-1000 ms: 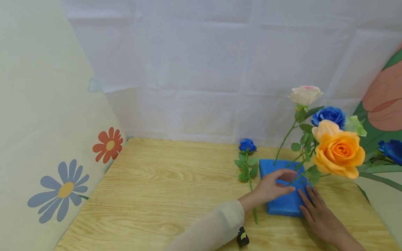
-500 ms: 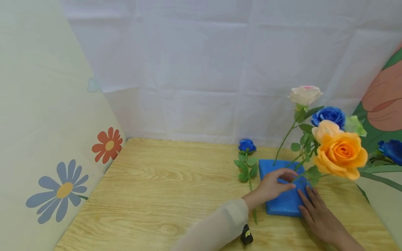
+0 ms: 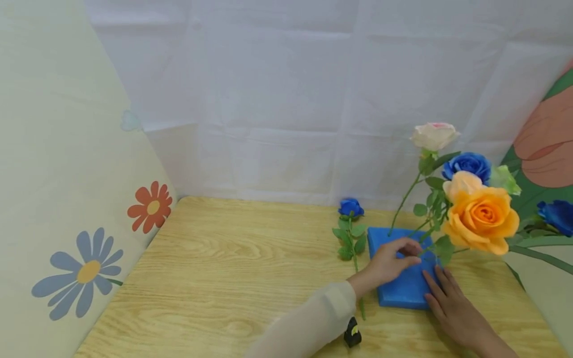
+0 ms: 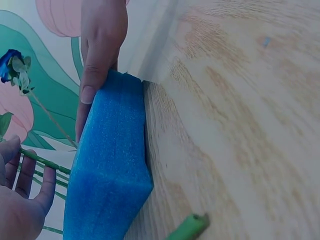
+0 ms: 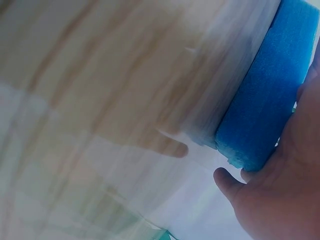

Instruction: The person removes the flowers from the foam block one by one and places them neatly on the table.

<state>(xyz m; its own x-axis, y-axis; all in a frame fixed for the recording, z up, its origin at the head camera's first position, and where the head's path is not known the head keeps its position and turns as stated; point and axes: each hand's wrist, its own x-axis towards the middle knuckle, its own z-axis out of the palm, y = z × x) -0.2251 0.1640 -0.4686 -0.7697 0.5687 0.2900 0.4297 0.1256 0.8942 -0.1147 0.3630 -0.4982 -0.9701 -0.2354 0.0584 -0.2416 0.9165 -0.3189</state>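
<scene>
My left hand (image 3: 391,261) pinches a green stem between thumb and fingers, just above the blue foam block (image 3: 403,294); it appears to be the stem of the orange rose (image 3: 484,220). In the left wrist view, that stem (image 4: 45,161) runs from the fingers toward the block. My right hand (image 3: 458,311) lies with extended fingers against the block's right edge. White (image 3: 434,135), blue (image 3: 467,166) and peach (image 3: 463,185) roses rise from the block or behind the orange one. Leaves and fingers hide where some stems enter the foam.
Left of the block, another blue rose (image 3: 351,207) lies on the wooden table (image 3: 215,278). A small black object (image 3: 352,334) is beside my left sleeve. White cloth (image 3: 268,99) hangs behind the table; a printed panel stands at each side.
My left thumb and fingers have drawn closer together around the stem. The orange rose's head has swayed slightly right, then back left. The right hand stays against the block.
</scene>
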